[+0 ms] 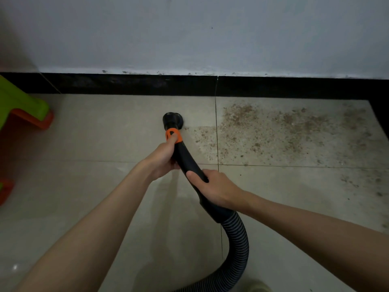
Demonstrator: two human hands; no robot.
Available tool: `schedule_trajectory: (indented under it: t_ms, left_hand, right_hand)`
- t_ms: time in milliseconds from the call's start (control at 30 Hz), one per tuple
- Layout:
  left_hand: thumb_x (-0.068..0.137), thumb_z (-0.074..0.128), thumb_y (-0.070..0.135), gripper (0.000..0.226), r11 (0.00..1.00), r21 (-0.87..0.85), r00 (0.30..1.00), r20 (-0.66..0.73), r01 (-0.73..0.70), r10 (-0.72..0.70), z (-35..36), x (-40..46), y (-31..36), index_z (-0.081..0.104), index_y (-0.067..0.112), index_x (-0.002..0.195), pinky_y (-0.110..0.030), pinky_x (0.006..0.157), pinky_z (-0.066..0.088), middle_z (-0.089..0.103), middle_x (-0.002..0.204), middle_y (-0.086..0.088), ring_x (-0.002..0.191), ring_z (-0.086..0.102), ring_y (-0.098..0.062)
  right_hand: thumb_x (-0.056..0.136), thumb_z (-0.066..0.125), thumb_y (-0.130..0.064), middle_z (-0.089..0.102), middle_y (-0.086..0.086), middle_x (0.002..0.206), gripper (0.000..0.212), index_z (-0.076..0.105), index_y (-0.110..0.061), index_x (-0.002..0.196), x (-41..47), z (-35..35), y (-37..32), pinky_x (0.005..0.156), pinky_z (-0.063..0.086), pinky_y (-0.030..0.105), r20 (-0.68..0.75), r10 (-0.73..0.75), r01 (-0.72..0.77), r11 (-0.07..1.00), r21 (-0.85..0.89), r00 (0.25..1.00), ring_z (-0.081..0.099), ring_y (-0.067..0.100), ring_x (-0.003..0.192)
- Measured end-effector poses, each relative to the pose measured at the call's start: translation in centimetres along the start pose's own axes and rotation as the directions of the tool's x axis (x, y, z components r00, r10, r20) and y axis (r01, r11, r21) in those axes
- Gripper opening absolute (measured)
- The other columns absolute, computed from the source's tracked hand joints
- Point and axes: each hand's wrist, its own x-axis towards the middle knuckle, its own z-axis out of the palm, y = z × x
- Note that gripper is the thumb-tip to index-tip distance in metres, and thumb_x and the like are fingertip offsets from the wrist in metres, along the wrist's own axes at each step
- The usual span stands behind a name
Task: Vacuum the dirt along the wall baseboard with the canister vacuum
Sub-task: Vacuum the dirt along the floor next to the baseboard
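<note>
While my right hand [216,189] wraps round the black handle tube [189,161] just above where the ribbed hose [235,234] joins it, my left hand [162,159] grips the same tube farther down, thumb pressed onto the orange collar [174,135]. Both hands are closed on the tube, the left toward 12 o'clock of the right. Past the collar the tube ends in a round black brush nozzle [173,120], set down on the tiled floor [105,127] a little short of the black baseboard [136,85] at 12 o'clock. From my right hand the hose curves back toward 6 o'clock and runs out of view at the bottom edge.

At 3 o'clock of the nozzle, starting just beside it, brown dirt [273,127] is scattered over the tiles, thickest near the baseboard and reaching toward the dark edge at far right. Above the baseboard rises a pale wall [210,39], scuffed along its lower edge. At 9 o'clock, well apart from the nozzle, stands a green plastic stool [23,104] with orange feet, partly cut off by the frame.
</note>
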Motion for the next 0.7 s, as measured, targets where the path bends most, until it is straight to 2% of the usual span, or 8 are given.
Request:
schedule_trajectory:
  t_ms: [100,167,233,300,367,467,700]
  left_hand:
    - [0.101,0.031,0.044,0.038,1.0,-0.021,0.999,0.027,0.02,-0.019,0.5,-0.8,-1.3,0.049,0.012,0.094,-0.03,0.062,0.049,0.055,0.09,-0.006,0.08,0.057,-0.017]
    - [0.101,0.03,0.044,0.039,0.999,-0.024,0.999,0.026,0.021,-0.021,1.4,-1.2,-2.0,0.049,0.012,0.091,-0.03,0.06,0.05,0.054,0.089,-0.006,0.079,0.056,-0.017]
    - [0.102,0.028,0.045,0.041,1.0,-0.005,0.999,0.035,0.02,-0.02,2.3,-1.3,-2.6,0.047,0.012,0.088,-0.031,0.067,0.049,0.053,0.087,-0.006,0.078,0.054,-0.018]
    - [0.102,0.026,0.046,0.042,0.999,0.032,0.998,0.056,0.026,-0.028,3.0,-1.3,-2.9,0.045,0.013,0.086,-0.034,0.073,0.043,0.05,0.085,-0.007,0.076,0.051,-0.019]
    - [0.102,0.025,0.047,0.042,0.998,0.051,0.996,0.081,0.029,-0.033,3.7,-1.2,-2.7,0.045,0.013,0.087,-0.035,0.073,0.042,0.05,0.085,-0.007,0.076,0.051,-0.019]
    - [0.101,0.026,0.047,0.041,0.998,0.05,0.993,0.109,0.038,-0.043,5.2,-1.0,-2.0,0.047,0.014,0.089,-0.033,0.072,0.046,0.053,0.088,-0.006,0.079,0.054,-0.018]
    - [0.1,0.028,0.048,0.04,0.989,0.145,0.983,0.171,0.039,-0.064,8.4,-0.7,-1.5,0.048,0.015,0.091,-0.03,0.066,0.05,0.053,0.085,-0.005,0.076,0.055,-0.017]
  right_hand:
    - [0.096,0.038,-0.059,0.058,-0.003,0.068,0.046,0.049,-0.022,0.072,-1.3,0.2,0.5,0.057,0.04,0.026,0.036,0.027,-0.026,1.0,-0.015,0.999,0.057,0.014,0.061]
    - [0.097,0.039,-0.057,0.06,-0.001,0.072,0.045,0.05,-0.02,0.074,-2.1,0.1,0.9,0.062,0.046,0.031,0.062,0.069,-0.07,0.997,0.02,0.996,0.06,0.018,0.066]
    - [0.097,0.041,-0.052,0.065,0.006,0.075,0.043,0.053,-0.015,0.077,-2.8,-0.2,1.2,0.073,0.052,0.037,0.093,0.113,-0.122,0.988,0.091,0.989,0.067,0.028,0.074]
    - [0.098,0.041,-0.05,0.069,0.009,0.072,0.042,0.054,-0.013,0.081,-3.4,-0.5,1.3,0.076,0.054,0.037,0.112,0.138,-0.154,0.977,0.151,0.984,0.069,0.028,0.072]
    - [0.099,0.038,-0.051,0.069,0.009,0.074,0.042,0.052,-0.014,0.084,-3.8,-0.8,1.5,0.078,0.054,0.038,0.082,0.14,-0.151,0.978,0.145,0.987,0.068,0.025,0.07]
    - [0.099,0.034,-0.053,0.069,0.014,0.086,0.042,0.049,-0.016,0.084,-3.9,-1.1,1.7,0.083,0.055,0.043,-0.004,0.139,-0.137,0.983,0.124,0.99,0.068,0.03,0.079]
    - [0.099,0.035,-0.052,0.07,0.017,0.084,0.044,0.052,-0.013,0.086,-4.8,-2.1,3.3,0.082,0.055,0.047,-0.082,0.179,-0.163,0.972,0.17,0.98,0.068,0.032,0.077]
